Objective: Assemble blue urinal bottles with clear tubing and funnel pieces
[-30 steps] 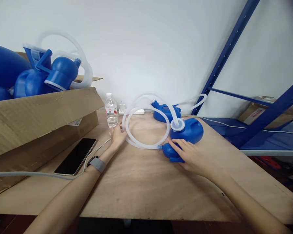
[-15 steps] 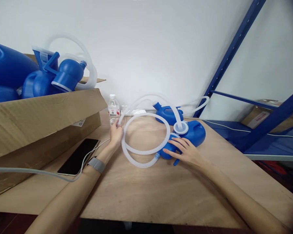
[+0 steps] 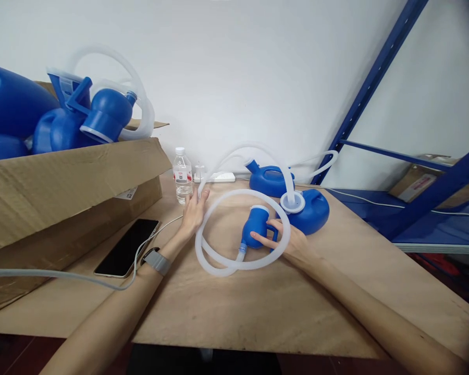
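Arranging the hose (image 3: pixel 240 192) seems in hand behind the desk's (image 3: pixel 203 317) front edge; right hand (image 3: pixel 297 246) clamps the blue cup (image 3: pixel 255 229), left hand's (image 3: pixel 193 213) grip I cannot tell; next calls for untangled loops.

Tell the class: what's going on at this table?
A person's right hand holds a blue cup on its handle side. A translucent hose leaves the cup's narrow end and loops over the table; the left hand is at its left side. A blue jug lies behind the right hand, and a cardboard box stands at left.
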Available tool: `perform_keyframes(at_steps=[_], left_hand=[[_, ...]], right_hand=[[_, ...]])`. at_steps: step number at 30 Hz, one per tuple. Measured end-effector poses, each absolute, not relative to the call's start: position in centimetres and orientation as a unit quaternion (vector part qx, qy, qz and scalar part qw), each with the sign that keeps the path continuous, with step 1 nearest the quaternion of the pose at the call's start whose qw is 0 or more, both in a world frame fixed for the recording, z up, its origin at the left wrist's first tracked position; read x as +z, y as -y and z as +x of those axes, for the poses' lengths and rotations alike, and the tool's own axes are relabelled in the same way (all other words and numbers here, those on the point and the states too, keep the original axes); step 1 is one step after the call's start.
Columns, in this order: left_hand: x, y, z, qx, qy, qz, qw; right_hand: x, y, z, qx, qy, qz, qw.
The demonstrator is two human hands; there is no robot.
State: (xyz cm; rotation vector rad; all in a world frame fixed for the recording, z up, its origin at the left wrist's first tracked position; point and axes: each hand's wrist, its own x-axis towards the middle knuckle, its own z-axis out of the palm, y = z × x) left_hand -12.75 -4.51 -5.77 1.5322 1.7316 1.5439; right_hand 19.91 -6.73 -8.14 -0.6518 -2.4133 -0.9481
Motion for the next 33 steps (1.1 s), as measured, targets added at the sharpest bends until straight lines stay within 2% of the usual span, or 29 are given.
perform_keyframes(at_steps=[8,12,16,19,23,27,30,33], left_hand=[[-5.5,5.6,-11.7,0.473,-0.622,0.618,0.093],[-6.2,5.6,-11.5,0.461,-0.602,0.648,0.077],[-6.6,5.7,-11.0,0.437,-0.568,0.693,0.083],[-6.5,5.6,-10.6,0.421,-0.544,0.713,0.137],[-6.2,5.3,-10.4,0.462,-0.503,0.681,0.265],[-5.7,5.4,-10.3,0.473,-0.487,0.655,0.332],[-5.3,5.9,-10.0,0.445,-0.484,0.644,0.391],[-5.1,6.5,-9.6,0.417,-0.457,0.599,0.509]], right_hand=[[-7.1,5.9,18.7,-0.314,0.906,-0.134,0.252],[-7.1,6.0,17.3,-0.286,0.904,-0.071,0.310],[-7.2,5.6,16.3,-0.279,0.906,-0.050,0.316],[-7.4,4.8,15.7,-0.272,0.894,-0.083,0.347],[-7.8,3.8,15.1,-0.247,0.873,-0.153,0.392],[-7.8,3.8,14.5,-0.223,0.863,-0.160,0.423],[-7.6,4.1,14.1,-0.211,0.863,-0.175,0.423],[-7.8,4.2,13.7,-0.181,0.878,-0.205,0.393]])
